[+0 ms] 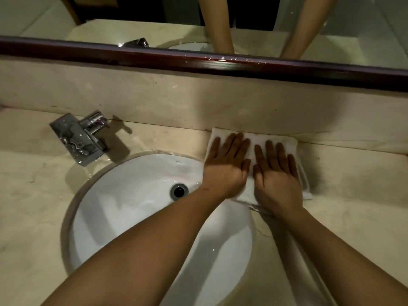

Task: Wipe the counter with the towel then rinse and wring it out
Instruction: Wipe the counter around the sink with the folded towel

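1. The person presses both hands flat on the white towel point(260, 140). The left hand point(227, 164) and the right hand point(277, 173) lie side by side, palms down, with the fingers stretched out and a little spread; neither hand closes around the cloth.
2. The towel is folded and lies under both palms on the counter point(353, 195). Its far edge, beyond the fingertips, touches the low back wall point(154, 96), and its near corner, under the right wrist, reaches the rim of the sink point(132, 195).
3. Judging from this, the task is in its first part: the wiping goes on. The rinsing and the wringing are not yet done, because the towel is flat on the stone and no water is seen running.
4. The faucet point(81, 135) stands well to the left of the left hand, behind the sink. Drops of water shine on its metal.
5. The counter is pale marble-like stone with faint veins. To the right of the right hand it looks dull and a little shaded; whether it is wet there, one cannot tell.
6. Beyond the fingertips, above the back wall, a dark wooden frame point(242, 65) holds a mirror point(132, 29), which reflects both forearms. The room is a dim bathroom.
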A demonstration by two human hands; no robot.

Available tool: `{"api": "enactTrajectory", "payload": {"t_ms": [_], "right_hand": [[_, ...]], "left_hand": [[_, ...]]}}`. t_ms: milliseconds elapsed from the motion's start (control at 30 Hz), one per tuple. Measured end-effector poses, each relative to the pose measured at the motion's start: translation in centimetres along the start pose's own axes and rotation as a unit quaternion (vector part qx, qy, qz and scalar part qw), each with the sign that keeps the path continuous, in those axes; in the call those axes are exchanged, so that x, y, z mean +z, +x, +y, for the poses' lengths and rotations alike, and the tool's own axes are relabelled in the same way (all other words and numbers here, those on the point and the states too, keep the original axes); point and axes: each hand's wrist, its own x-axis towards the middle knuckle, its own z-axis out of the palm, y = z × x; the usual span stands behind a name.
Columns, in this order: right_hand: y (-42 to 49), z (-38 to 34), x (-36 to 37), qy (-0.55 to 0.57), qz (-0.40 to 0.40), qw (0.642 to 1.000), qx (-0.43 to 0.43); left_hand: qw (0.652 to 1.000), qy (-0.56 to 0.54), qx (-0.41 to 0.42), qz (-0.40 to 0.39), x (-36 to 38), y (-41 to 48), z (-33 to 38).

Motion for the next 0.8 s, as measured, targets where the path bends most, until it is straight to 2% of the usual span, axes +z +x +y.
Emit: {"api": "enactTrajectory", "payload": {"t_ms": [300, 667, 800], "right_hand": [[1.7, -6.4, 1.6, 0.003, 0.011, 1.0, -0.028], [3.5, -14.7, 3.1, 0.009, 0.04, 0.997, -0.065], [4.2, -18.3, 3.9, 0.034, 0.015, 0.997, -0.063]], "left_hand": [[0.998, 0.023, -0.013, 0.06, -1.2, -1.9, -6.4], [0.997, 0.061, -0.044, 0.029, -3.7, -4.1, -14.5], [0.995, 0.072, -0.055, 0.038, -4.6, -5.2, -17.6]]}}
